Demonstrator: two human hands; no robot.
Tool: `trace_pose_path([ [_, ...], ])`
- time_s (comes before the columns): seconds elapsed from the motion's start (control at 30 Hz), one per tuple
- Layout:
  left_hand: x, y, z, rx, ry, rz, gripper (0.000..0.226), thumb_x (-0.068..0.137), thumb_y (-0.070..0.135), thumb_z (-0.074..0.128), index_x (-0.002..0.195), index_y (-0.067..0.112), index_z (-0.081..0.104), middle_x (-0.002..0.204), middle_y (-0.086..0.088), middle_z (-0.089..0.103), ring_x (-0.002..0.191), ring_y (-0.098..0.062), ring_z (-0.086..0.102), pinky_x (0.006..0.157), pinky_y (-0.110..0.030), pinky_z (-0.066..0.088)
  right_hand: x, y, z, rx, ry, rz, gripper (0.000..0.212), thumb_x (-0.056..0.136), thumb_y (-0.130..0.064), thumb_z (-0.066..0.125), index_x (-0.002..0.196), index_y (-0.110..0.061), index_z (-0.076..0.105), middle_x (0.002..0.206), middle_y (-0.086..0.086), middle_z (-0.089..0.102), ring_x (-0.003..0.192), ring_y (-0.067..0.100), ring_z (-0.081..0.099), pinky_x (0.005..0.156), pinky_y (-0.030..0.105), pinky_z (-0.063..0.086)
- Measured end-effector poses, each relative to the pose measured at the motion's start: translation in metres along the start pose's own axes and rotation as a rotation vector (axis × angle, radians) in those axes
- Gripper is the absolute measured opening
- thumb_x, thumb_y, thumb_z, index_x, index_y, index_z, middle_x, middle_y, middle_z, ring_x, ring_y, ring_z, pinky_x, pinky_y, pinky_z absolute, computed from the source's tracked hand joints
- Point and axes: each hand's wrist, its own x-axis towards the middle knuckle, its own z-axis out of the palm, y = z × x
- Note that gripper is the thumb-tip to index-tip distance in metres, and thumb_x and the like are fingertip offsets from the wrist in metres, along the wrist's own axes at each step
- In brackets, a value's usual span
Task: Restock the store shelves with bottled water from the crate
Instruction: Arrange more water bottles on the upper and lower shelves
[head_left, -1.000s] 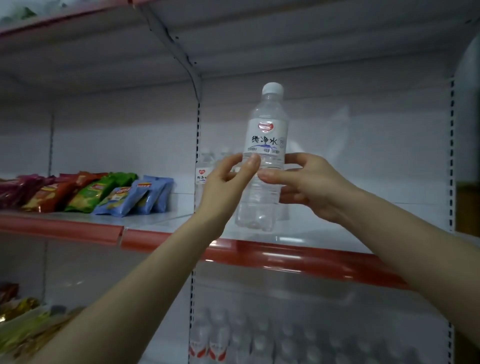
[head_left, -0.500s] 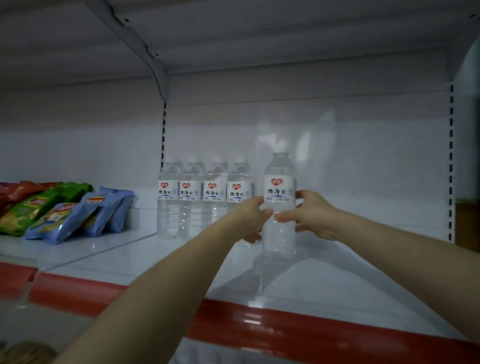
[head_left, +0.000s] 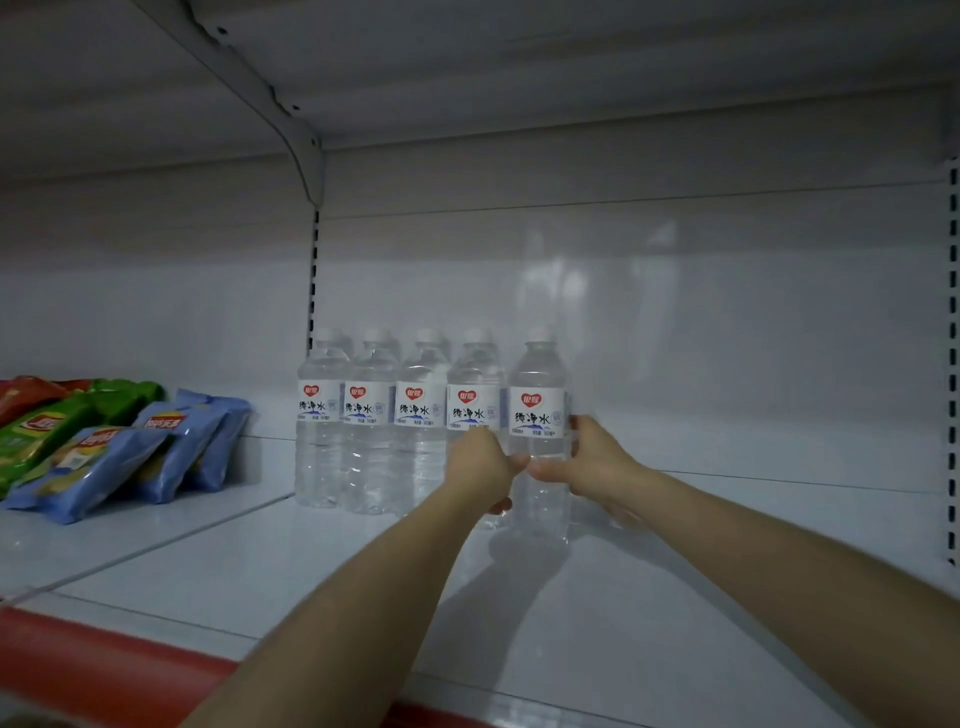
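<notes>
Left hand (head_left: 480, 460) and right hand (head_left: 597, 457) clasp a water bottle (head_left: 537, 410), now lowered from mid-air onto the shelf (head_left: 260, 561) at three o'clock of the bottle row (head_left: 369, 415), placement nearly done.

A clear water bottle (head_left: 537, 410), white-labelled with a red heart, stood upright on the white shelf (head_left: 311, 566) — at the right end, just beside a row of matching bottles (head_left: 369, 415).

Dim, soft focus, edges warped, faint glare
</notes>
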Motion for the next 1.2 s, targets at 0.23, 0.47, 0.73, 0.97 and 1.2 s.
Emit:
trace_pose_path([
  [0.23,0.01,-0.01,0.008,-0.031,0.109,-0.008,0.026,0.091,0.02,0.059,0.095,-0.006,0.059,0.073,-0.015,0.063,0.056,-0.022,0.06,0.067,-0.035,0.057,0.009,-0.008,0.008,-0.142,-0.019,0.013,0.05,0.082,-0.013,0.07,0.125,-0.008,0.047,0.122,0.009,0.058,0.098,0.018,0.052,0.065,0.022,0.04],
  [0.47,0.014,-0.019,0.013,-0.026,0.16,0.015,0.032,0.091,0.025,0.058,0.076,-0.002,0.063,0.082,-0.02,0.071,0.081,-0.03,0.069,0.081,-0.04,0.056,0.005,-0.008,0.011,-0.204,0.011,0.052,0.038,0.088,-0.019,0.064,0.122,-0.007,0.056,0.102,0.008,0.06,0.084,0.018,0.053,0.069,0.024,0.046],
  [0.73,0.008,-0.019,0.0,0.192,0.172,0.121,0.034,0.089,0.031,0.058,0.067,0.006,0.058,0.075,-0.013,0.068,0.066,-0.023,0.059,0.071,-0.031,0.053,-0.009,-0.02,0.012,-0.297,-0.086,0.078,0.036,0.091,-0.01,0.054,0.127,-0.008,0.052,0.076,-0.001,0.049,0.059,0.009,0.041,0.052,0.015,0.032],
  [0.97,-0.013,-0.001,-0.023,0.29,0.252,0.326,0.045,0.094,0.028,0.05,0.053,0.01,0.042,0.052,-0.007,0.05,0.059,-0.028,0.059,0.057,-0.029,0.041,-0.042,-0.038,-0.004,-0.206,0.021,0.041,0.032,0.089,-0.014,0.059,0.065,-0.023,0.041,0.067,-0.002,0.047,0.068,0.015,0.048,0.071,0.028,0.042],
  [1.2,-0.061,0.022,-0.04,0.088,0.331,0.442,0.041,0.093,0.03,0.05,0.072,-0.002,0.064,0.073,-0.018,0.068,0.072,-0.031,0.066,0.071,-0.041,0.054,-0.094,-0.081,-0.014,0.082,0.063,-0.167,0.008,0.088,-0.014,0.061,0.089,-0.006,0.06,0.078,0.009,0.064,0.066,0.015,0.064,0.071,0.028,0.055],
])
